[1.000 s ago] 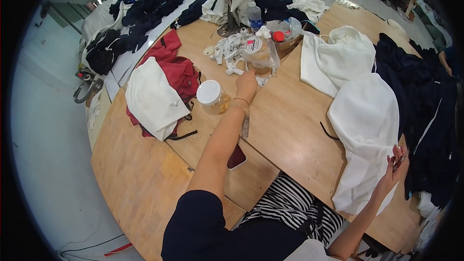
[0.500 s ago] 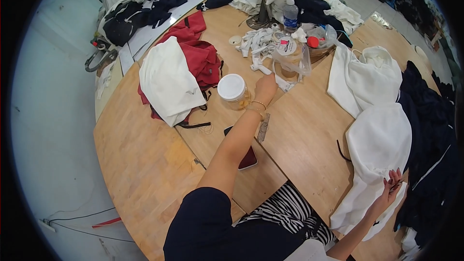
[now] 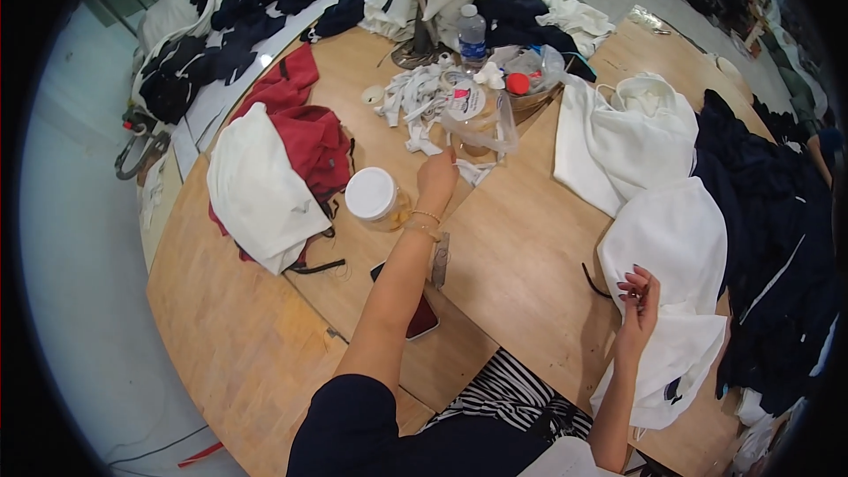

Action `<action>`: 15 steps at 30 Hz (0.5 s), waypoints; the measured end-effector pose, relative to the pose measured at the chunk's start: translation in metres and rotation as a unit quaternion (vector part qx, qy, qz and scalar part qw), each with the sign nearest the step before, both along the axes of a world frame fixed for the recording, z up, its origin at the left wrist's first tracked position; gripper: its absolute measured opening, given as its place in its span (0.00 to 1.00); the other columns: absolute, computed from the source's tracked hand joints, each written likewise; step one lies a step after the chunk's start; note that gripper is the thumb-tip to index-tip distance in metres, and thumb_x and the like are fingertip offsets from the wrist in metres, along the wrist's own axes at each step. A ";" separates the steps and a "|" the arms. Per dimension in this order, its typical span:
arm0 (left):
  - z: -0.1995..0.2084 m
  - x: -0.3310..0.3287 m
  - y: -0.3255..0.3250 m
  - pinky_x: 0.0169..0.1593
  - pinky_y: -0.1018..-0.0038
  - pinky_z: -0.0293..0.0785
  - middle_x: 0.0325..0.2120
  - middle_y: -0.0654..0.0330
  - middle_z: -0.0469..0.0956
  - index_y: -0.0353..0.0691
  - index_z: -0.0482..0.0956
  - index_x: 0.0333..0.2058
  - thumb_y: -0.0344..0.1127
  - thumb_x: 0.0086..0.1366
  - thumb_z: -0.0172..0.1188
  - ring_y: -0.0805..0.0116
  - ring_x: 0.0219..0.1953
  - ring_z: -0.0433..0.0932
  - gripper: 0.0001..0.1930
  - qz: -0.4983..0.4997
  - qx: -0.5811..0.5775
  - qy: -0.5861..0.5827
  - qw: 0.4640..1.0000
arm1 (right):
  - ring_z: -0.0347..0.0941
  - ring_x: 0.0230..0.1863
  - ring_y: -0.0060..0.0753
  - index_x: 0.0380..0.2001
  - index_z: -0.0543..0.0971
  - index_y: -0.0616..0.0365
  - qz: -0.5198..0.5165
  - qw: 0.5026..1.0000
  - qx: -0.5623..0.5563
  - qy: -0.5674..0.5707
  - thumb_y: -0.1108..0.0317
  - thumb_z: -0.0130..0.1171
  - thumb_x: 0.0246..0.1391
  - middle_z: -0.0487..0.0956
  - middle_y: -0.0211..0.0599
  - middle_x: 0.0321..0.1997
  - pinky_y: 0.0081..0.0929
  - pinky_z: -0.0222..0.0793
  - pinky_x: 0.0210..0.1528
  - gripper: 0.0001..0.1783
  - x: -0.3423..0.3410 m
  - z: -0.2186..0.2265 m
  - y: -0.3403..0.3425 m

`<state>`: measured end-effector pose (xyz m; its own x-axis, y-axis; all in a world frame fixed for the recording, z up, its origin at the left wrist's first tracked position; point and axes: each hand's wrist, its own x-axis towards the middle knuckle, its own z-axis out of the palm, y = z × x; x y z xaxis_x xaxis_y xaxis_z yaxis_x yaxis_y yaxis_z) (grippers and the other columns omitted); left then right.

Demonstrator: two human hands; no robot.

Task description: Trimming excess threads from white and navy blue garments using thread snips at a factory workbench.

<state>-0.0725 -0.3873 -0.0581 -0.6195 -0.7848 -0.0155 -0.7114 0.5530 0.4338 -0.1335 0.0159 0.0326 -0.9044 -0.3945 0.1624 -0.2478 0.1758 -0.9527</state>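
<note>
My left hand reaches far over the table, beside a pile of white fabric strips and a bagged plastic cup. Its fingers are hidden behind the back of the hand, so their grip does not show. A clear jar with a white lid stands just left of it. My right hand is raised over a white garment at the right, its fingers curled together around something small and dark that I cannot make out. Beneath my left forearm lies a phone, partly covered.
At the left, a white folded cloth lies on a red garment. A water bottle and a basket with a red-capped item stand at the back. Dark garments line the right edge. A grey metal strip lies mid-table.
The view has shifted, moving the table's things left in the picture. My right hand has risen and turned upward, away from the garment's lower edge. My left hand stays by the white strips.
</note>
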 end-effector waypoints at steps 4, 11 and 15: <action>0.003 0.004 -0.007 0.38 0.54 0.74 0.30 0.44 0.79 0.39 0.74 0.36 0.32 0.56 0.56 0.46 0.36 0.79 0.09 0.012 0.010 -0.025 1.000 | 0.70 0.38 0.24 0.43 0.72 0.64 0.031 0.998 -0.045 -0.036 0.81 0.42 0.54 0.74 0.35 0.45 0.20 0.65 0.42 0.14 0.001 -0.007 -0.023; 0.057 -0.005 -0.064 0.55 0.55 0.65 0.50 0.29 0.62 0.33 0.60 0.53 0.27 0.56 0.54 0.38 0.55 0.65 0.25 0.317 -0.095 0.331 0.883 | 0.68 0.34 0.21 0.42 0.72 0.65 0.138 0.977 -0.001 -0.164 0.80 0.42 0.57 0.75 0.32 0.39 0.19 0.64 0.38 0.12 -0.013 -0.038 -0.061; 0.101 -0.041 -0.080 0.66 0.56 0.49 0.63 0.27 0.32 0.38 0.43 0.64 0.26 0.55 0.55 0.35 0.67 0.40 0.41 0.345 -0.106 0.365 0.858 | 0.71 0.38 0.36 0.44 0.71 0.65 0.068 0.985 0.149 0.053 0.80 0.45 0.55 0.75 0.40 0.42 0.28 0.66 0.42 0.13 -0.034 -0.056 -0.077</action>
